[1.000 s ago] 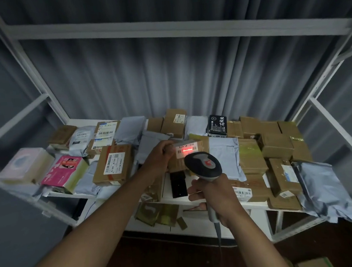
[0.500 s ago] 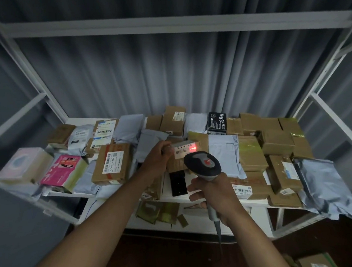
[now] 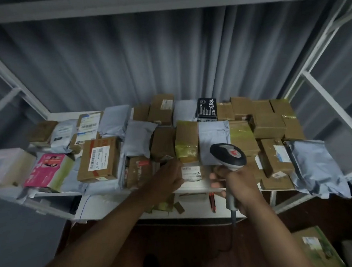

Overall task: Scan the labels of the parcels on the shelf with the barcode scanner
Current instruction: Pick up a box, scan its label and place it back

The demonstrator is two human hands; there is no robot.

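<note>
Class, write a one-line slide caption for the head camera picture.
Right hand holds a barcode scanner over a shelf crowded with parcels while the left hand touches a labelled box.

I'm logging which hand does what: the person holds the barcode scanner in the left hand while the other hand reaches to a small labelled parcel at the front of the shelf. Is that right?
Not quite. The head view shows the barcode scanner held in the right hand, not the left. It is the left hand that reaches to the small labelled parcel at the front of the shelf.
</note>
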